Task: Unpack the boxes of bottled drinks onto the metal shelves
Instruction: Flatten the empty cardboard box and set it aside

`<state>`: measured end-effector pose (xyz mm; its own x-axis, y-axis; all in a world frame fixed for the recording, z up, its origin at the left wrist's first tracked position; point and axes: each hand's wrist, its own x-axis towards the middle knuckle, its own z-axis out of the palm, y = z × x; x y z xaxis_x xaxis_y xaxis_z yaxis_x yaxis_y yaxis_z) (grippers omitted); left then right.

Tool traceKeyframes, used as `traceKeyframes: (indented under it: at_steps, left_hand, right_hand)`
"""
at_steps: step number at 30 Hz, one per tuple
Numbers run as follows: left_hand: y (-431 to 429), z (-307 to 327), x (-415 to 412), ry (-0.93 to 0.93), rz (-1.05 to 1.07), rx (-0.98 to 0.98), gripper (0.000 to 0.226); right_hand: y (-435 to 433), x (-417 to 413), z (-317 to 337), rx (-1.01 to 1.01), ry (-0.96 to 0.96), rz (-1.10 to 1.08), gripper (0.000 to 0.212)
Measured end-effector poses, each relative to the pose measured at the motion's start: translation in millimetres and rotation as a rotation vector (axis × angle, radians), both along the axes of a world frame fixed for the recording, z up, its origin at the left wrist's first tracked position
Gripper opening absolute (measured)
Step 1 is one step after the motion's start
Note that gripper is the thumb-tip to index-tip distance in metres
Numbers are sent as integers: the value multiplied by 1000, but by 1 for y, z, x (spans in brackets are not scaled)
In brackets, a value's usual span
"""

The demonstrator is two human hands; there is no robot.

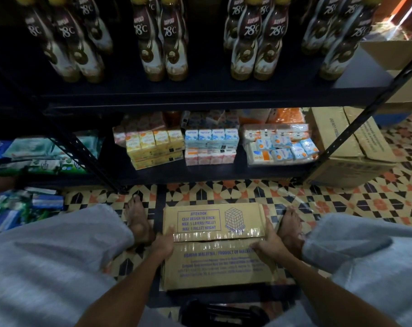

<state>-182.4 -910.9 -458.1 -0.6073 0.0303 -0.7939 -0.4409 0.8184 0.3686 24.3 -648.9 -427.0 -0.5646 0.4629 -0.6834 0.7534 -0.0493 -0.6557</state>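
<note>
A closed, taped cardboard box point(214, 246) lies on the patterned floor between my bare feet. My left hand point(163, 244) grips its left side at the tape seam. My right hand point(270, 244) grips its right side, fingers lying over the top near the tape. Above stands the dark metal shelf point(200, 95), where several brown coffee bottles point(165, 43) stand in groups.
The lower shelf holds packs of small drink cartons point(207, 142). Wrapped packets point(23, 204) lie on the floor and shelf at left. More cardboard boxes point(346, 147) stand at right beside a shelf post point(365, 114). My knees in grey cloth flank the box.
</note>
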Motion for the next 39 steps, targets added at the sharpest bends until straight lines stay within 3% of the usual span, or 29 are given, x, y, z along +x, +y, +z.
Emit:
traceKeyframes:
  at_steps: [2, 4, 6, 9, 14, 20, 23, 26, 30, 33, 39]
  left_hand:
    - [7, -1, 13, 68, 151, 49, 87]
    - [10, -7, 18, 54, 311, 108, 97]
    - [8, -26, 15, 58, 398, 119, 105]
    - [10, -26, 18, 53, 435, 105, 108]
    - [12, 4, 20, 68, 455, 98, 91]
    - [15, 11, -4, 106, 407, 204, 87]
    - [20, 22, -17, 118, 360, 252, 99]
    - [24, 57, -11, 180, 318, 296, 83]
    - [29, 101, -5, 229, 308, 314, 105]
    - [33, 137, 6, 264, 273, 331, 79]
    - [48, 127, -6, 268, 280, 309, 89]
  right_hand:
    - [-4, -3, 1, -63, 47, -138, 95]
    - [-10, -9, 4, -104, 62, -298, 71]
    - [-18, -16, 6, -69, 23, -404, 61]
    - [-27, -24, 11, 45, -111, -428, 70]
    - [-25, -29, 22, 181, -153, -353, 78]
    - [-32, -25, 53, 184, -20, -447, 79]
    - [-30, -21, 59, 200, -15, -464, 86]
    - [-38, -14, 90, 242, -14, -440, 78]
    - [-32, -8, 114, 285, -5, -432, 73]
    - [-27, -13, 116, 297, 60, -493, 75]
    - [-8, -30, 113, 298, 59, -486, 71]
